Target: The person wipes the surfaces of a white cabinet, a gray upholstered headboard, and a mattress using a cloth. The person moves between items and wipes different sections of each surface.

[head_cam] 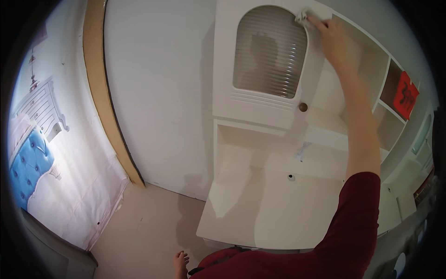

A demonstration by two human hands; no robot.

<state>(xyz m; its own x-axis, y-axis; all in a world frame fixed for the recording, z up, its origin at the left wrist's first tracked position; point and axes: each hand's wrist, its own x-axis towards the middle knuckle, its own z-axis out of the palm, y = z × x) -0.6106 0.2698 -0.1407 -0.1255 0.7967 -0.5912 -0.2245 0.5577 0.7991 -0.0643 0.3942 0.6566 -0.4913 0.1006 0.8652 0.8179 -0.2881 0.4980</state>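
High on a white cabinet door point(258, 104), my right hand point(331, 36) grips a crumpled pale cloth point(301, 16). The cloth lies against the door's frame, by the upper right curve of its arched ribbed-glass pane point(270, 52). A round brown knob point(303, 107) sits lower on the door's right side. My left hand point(181, 259) hangs low beside my body, above the floor, its fingers loosely curled and nothing visible in them.
Below the cabinet is a white desk top point(289, 212) with a cable hole point(291, 178). A small bundled cable point(304, 150) lies at its back. Open shelves point(374, 66) stand right, one bearing a red tag point(406, 97). At left are a wooden post point(97, 80) and a printed furniture backdrop point(73, 181).
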